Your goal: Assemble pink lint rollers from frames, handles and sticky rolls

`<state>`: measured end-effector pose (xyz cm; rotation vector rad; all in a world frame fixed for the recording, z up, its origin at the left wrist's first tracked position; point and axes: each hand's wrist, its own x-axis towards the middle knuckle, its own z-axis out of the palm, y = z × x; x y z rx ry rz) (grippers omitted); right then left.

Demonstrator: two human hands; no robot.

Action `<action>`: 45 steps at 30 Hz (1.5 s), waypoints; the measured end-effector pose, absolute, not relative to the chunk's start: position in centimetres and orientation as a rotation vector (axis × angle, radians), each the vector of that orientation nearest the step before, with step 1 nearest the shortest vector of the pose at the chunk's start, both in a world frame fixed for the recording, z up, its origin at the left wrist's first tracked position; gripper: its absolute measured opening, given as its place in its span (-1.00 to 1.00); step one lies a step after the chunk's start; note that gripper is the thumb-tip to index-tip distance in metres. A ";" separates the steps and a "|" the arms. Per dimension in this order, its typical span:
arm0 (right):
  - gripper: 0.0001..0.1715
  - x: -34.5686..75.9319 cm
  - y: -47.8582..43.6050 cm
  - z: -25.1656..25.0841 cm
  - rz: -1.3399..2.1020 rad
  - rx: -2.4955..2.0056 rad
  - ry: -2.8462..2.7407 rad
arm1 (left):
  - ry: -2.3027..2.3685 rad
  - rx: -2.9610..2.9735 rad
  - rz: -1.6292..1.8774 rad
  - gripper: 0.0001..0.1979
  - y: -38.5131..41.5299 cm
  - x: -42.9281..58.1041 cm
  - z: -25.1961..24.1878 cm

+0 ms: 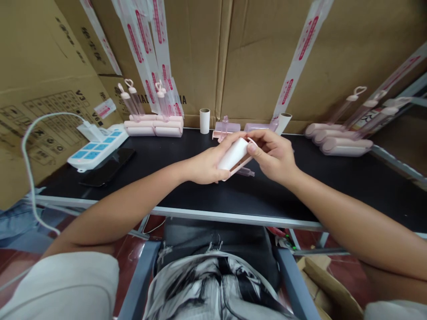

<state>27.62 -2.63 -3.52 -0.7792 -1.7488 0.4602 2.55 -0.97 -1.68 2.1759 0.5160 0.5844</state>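
Note:
My left hand (207,165) is wrapped around a white roll (234,154), held tilted above the black table. Along the roll's lower right side runs a thin pale pink frame (242,164). With thumb and fingers together, my right hand (276,156) pinches the pink part at the roll's upper end; the fingers partly hide that spot. Under the hands lies a small translucent pink piece (246,172). Just behind stand a white paper tube (204,122) and, leaning at the right, a second white tube (284,122). Translucent pink covers (230,127) lie between them.
Pink rollers with heart-looped handles sit in a left group (153,126) and a right group (345,144). A power strip (96,149) with a white cable and a dark phone (108,168) lie at left. Cardboard walls (196,58) close off the back; the table's metal edge (233,216) runs in front.

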 end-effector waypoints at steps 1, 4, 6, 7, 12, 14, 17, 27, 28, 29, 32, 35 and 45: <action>-0.42 27.7 -2.4 -3.6 0.509 -0.762 -1.736 | 0.499 2.215 0.618 0.16 -0.7 2.5 -1.7; -0.25 28.3 -1.6 -4.0 0.594 -0.708 -1.741 | 0.476 2.304 0.724 0.14 0.2 2.5 -1.9; -0.15 28.6 -1.3 -4.2 0.632 -0.671 -1.781 | 0.483 2.294 0.762 0.12 0.9 2.4 -2.1; -0.10 28.8 -1.2 -4.3 0.651 -0.652 -1.804 | 0.485 2.278 0.779 0.11 1.2 2.2 -2.2; 0.01 29.2 -1.4 -4.3 0.668 -0.617 -1.925 | 0.411 2.241 0.839 0.07 1.9 1.7 -2.4; -0.02 29.3 -1.4 -4.2 0.619 -0.623 -1.959 | 0.390 2.235 0.824 0.05 1.8 1.6 -2.2; -0.09 29.3 -1.4 -4.3 0.524 -0.640 -1.972 | 0.394 2.225 0.804 0.04 1.5 1.4 -1.9; -0.09 29.2 -1.4 -4.3 0.594 -0.629 -1.970 | 0.429 2.264 0.744 0.14 1.4 1.8 -2.4; -0.11 29.3 -1.4 -4.3 0.602 -0.659 -1.946 | 0.436 2.218 0.787 0.16 1.5 2.0 -2.5; -0.14 29.3 -1.4 -4.2 0.616 -0.688 -1.913 | 0.436 2.150 0.832 0.17 1.6 2.2 -2.6; -0.19 29.5 -1.1 -3.9 0.688 -0.717 -1.774 | 0.447 1.879 0.916 0.07 1.6 2.1 -2.1; -0.22 29.7 -0.7 -3.7 0.762 -0.703 -1.651 | 0.466 1.662 0.934 -0.20 1.4 1.5 -1.0; -0.24 29.5 -0.4 -3.8 0.963 -0.708 -1.568 | 0.623 1.730 1.047 -0.06 1.3 2.4 -1.6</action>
